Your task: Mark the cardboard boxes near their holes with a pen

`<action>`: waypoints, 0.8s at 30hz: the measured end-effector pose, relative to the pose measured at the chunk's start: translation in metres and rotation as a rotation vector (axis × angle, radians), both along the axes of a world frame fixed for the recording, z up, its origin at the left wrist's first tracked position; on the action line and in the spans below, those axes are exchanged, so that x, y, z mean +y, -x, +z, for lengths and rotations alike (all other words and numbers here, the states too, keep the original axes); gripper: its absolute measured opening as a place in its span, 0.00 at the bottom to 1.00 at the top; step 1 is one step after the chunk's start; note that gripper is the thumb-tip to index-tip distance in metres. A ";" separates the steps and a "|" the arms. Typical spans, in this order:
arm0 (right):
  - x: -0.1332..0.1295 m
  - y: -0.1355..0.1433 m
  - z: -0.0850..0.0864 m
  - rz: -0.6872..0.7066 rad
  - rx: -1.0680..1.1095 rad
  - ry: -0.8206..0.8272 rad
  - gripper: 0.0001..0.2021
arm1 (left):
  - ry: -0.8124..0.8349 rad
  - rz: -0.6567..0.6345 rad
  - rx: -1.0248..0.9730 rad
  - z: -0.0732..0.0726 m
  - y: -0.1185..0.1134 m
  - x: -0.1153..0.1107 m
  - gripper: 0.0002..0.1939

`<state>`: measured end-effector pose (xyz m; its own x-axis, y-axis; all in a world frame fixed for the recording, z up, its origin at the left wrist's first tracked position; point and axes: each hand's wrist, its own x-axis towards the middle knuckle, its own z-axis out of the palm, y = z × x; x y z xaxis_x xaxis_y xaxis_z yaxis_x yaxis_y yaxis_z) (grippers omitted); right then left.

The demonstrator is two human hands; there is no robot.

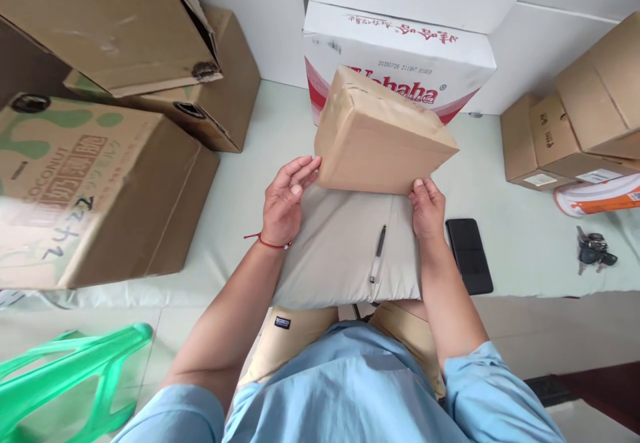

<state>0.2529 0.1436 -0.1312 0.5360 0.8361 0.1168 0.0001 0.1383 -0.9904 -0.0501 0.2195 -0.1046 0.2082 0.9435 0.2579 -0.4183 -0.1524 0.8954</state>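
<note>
On the pale green floor (240,183), just ahead of our knees, we hold a brown taped parcel (380,133) tilted up on its near edge, which rests at the far end of a grey poly mailer (330,250). Our left hand (285,203) lies against the parcel's near left corner, fingers (300,173) extended and open, pressing flat rather than wrapping. Our right hand (427,210) takes the near right corner, fingers curled onto the lower edge in a light pinch. A pen (378,253) lies on the mailer between our wrists.

To handle this well, we judge that both hands should keep even pressure at the two corners so the parcel does not pivot or slide off the slick mailer. The left hand would hold more surely if its fingers closed around the corner; a flat palm alone may let the taped paper slip. We should mind the pen, which could roll if the mailer shifts.

A black phone (469,255) lies just right of the mailer and a bunch of keys (595,251) lies farther right. A red-and-white carton (400,63) stands behind the parcel; a printed coconut carton (90,190) sits at the left, and a green plastic stool (70,370) shows at the lower left.
</note>
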 end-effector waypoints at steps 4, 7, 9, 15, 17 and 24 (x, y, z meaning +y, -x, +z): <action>0.000 -0.003 -0.002 -0.021 0.009 -0.005 0.20 | -0.065 -0.063 0.007 -0.001 -0.003 -0.003 0.35; -0.001 -0.001 0.001 -0.015 0.017 -0.012 0.19 | -0.056 -0.047 -0.004 -0.001 -0.002 -0.003 0.34; -0.003 0.002 0.005 -0.014 0.047 -0.039 0.19 | -0.034 -0.016 -0.001 -0.002 -0.001 -0.001 0.33; -0.009 0.010 0.020 0.028 0.009 -0.075 0.21 | 0.145 0.212 0.032 -0.007 0.004 0.008 0.23; -0.011 0.011 0.025 0.054 -0.011 -0.059 0.21 | 0.216 0.257 0.017 -0.009 0.006 0.012 0.20; -0.017 0.012 0.036 0.137 -0.005 -0.074 0.21 | 0.289 0.296 -0.021 -0.011 0.015 0.023 0.16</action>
<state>0.2404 0.1270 -0.0947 0.4171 0.8902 0.1833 -0.0188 0.2101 -0.9775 -0.0649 0.2426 -0.1160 -0.0856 0.9960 -0.0248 -0.4128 -0.0128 0.9107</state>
